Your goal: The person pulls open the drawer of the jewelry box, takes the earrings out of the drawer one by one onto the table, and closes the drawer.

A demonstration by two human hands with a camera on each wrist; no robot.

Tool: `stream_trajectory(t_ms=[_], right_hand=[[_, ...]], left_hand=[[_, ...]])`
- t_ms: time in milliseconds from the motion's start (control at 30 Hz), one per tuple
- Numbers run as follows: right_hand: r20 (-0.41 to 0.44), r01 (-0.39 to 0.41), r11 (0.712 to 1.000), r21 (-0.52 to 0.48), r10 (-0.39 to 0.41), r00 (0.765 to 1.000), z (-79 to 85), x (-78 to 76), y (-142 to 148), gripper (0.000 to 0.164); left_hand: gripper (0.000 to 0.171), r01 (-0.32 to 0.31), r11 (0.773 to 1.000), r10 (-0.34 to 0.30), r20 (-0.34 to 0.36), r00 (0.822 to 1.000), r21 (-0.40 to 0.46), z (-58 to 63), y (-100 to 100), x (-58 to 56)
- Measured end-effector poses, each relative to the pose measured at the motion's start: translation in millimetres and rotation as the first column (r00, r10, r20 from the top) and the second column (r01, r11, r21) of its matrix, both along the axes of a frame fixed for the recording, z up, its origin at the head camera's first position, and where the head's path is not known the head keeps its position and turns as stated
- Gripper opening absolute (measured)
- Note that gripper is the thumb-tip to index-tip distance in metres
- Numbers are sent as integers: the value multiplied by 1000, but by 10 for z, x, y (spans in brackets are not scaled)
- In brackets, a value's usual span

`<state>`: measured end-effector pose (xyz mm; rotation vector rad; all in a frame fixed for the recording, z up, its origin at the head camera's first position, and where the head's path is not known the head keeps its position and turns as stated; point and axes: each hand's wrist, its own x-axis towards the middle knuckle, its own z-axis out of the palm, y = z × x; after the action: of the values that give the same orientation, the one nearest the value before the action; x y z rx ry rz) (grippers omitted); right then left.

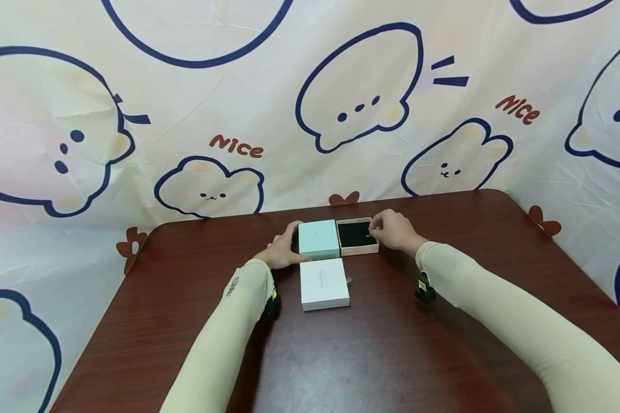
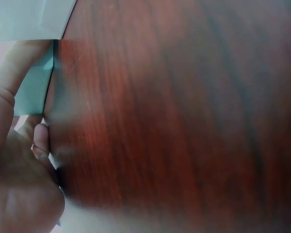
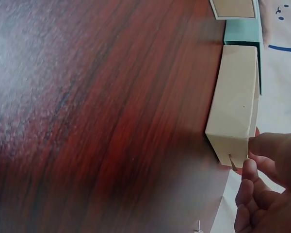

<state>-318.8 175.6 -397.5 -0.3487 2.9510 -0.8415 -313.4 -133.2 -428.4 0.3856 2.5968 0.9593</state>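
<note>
A mint green box (image 1: 318, 240) is spanned by my left hand (image 1: 281, 248), its thumb along the front side and its fingers around the left and back. In the left wrist view the thumb (image 2: 19, 68) lies between that box and a white one. Right beside the green box is an open cream box (image 1: 359, 250) with a black insert (image 1: 352, 234). Over its right end my right hand (image 1: 395, 229) is curled, thumb and forefinger together; at the fingertips they pinch a small shiny piece (image 1: 368, 235), mostly hidden. A short ribbon tab (image 3: 232, 162) sticks out of the cream box's end wall.
In front of the green box lies a white box (image 1: 324, 284) with faint lettering and a small tab on its right. All rest on a dark reddish wood table (image 1: 372, 344). A cloth printed with cartoon faces (image 1: 268, 103) hangs behind and at the sides.
</note>
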Motion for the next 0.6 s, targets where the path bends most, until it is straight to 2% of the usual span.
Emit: stream_trajectory(t_ms=[267,600], right_hand=[[-16,10,999,50,-10,1000,-10,0,-10,11],[6,-2,997,81,1,1000,8,-13,-42,11]], left_hand=[[99,-3,1000,3,0,1000,8,-8,-2,0],[100,2,1000,-2,-8,1000,10,-10,-8,-4]])
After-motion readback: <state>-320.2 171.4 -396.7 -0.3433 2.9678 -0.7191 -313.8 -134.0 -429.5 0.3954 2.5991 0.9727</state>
